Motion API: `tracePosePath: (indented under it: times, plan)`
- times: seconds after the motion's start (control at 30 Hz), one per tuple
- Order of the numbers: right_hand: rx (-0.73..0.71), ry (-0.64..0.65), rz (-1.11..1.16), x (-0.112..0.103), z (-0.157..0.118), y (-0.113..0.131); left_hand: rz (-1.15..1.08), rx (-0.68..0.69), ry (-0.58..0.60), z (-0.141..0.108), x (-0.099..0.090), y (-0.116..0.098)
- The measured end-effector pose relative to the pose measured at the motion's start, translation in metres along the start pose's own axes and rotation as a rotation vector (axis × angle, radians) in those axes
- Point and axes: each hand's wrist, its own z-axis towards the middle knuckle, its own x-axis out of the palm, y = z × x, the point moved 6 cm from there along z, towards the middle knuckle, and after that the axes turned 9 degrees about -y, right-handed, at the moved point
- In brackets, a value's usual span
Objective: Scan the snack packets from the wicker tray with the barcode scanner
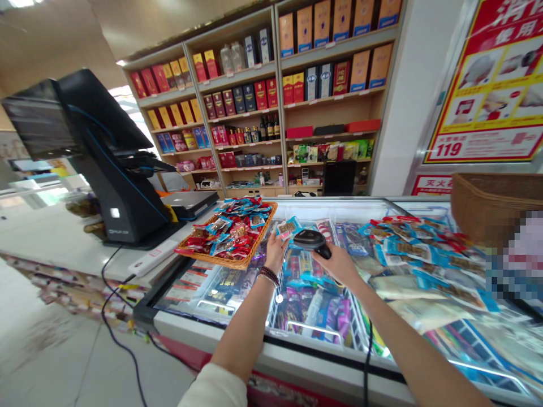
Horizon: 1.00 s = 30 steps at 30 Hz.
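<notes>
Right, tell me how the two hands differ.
The left hand holds a blue snack packet, while the right hand grips a black barcode scanner. The left wrist wears a dark beaded bracelet; the right wrist is bare. Both hands reach out over the freezer.

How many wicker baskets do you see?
2: the snack basket at left of the view and the other basket at far right. Others may be hidden.

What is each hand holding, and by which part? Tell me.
The left hand pinches a blue snack packet by its lower edge; the right hand grips a black handheld barcode scanner by its handle.
</notes>
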Motion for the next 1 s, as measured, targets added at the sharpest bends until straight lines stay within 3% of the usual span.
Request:
tracePosePath:
  times: [0.3,1.0]
  plan:
    - [0.073,0.029,0.009,0.000,-0.004,0.004,-0.192,-0.070,-0.012,0.003,-0.002,0.006]
    - [0.067,0.007,-0.157,0.000,-0.011,0.010,-0.248,-0.170,-0.035,-0.006,0.000,-0.002]
